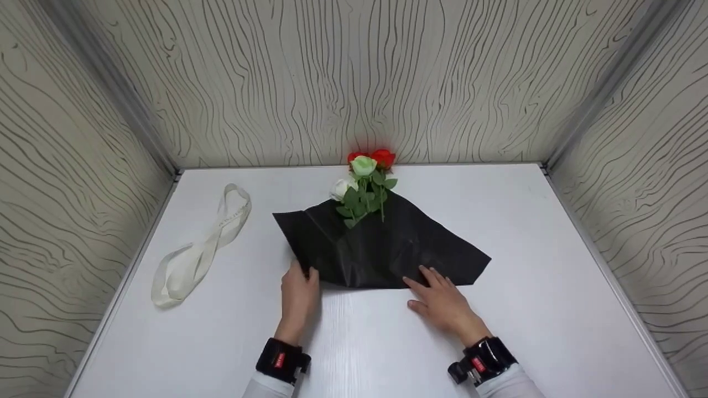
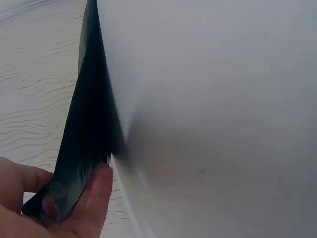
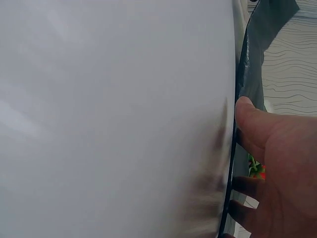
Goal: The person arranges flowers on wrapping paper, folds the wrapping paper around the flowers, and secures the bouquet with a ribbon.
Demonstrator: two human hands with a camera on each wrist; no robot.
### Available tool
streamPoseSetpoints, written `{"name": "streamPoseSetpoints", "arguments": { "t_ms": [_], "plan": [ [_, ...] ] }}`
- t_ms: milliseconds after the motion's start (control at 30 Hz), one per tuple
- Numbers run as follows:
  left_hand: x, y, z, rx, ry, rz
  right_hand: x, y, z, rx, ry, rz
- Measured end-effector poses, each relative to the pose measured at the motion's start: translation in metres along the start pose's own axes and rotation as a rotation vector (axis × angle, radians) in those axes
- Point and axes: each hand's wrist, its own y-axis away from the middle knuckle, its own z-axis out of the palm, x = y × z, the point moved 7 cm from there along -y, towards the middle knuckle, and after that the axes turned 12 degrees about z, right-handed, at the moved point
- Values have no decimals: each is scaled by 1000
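A sheet of black wrapping paper (image 1: pixel 376 249) lies folded across the middle of the table. On its upper part rest artificial roses: a pale green rose (image 1: pixel 363 165), a white rose (image 1: pixel 343 189) and red roses (image 1: pixel 383 158), with leafy green stems (image 1: pixel 362 203) running down into the paper. At the paper's lower left edge, my left hand (image 1: pixel 298 298) pinches the sheet between thumb and fingers; the left wrist view shows the black sheet (image 2: pixel 86 114) rising from that grip. My right hand (image 1: pixel 442 307) rests with outstretched fingers on the lower right edge of the paper.
A looped cream ribbon (image 1: pixel 191 268) with printed lettering lies on the left side of the white table (image 1: pixel 553 309). Wood-grain patterned panels (image 1: pixel 354 77) enclose the table at the back and both sides, with grey metal strips at the corners.
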Motion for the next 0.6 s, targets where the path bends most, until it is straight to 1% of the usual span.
{"name": "streamPoseSetpoints", "arguments": {
  "t_ms": [67, 200, 267, 333, 400, 467, 600],
  "plan": [
    [13, -3, 4, -3, -12, 61, 1, 0, 0, 0, 2, 2],
    [41, -9, 17, -20, -4, 195, 1, 0, 0, -3, -1, 3],
    [53, -11, 26, -40, 11, 257, 1, 0, 0, -5, -6, 1],
    [62, -12, 35, -72, 19, 304, 1, 0, 0, -6, -9, 0],
    [67, -12, 44, -112, 23, 331, 0, 0, 1, -3, -8, -4],
    [68, -11, 52, -165, 10, 342, 0, 0, 1, -1, -2, -5],
    [61, -7, 72, -327, -67, 333, 1, 0, 1, 2, 6, -6]
  ]
}}
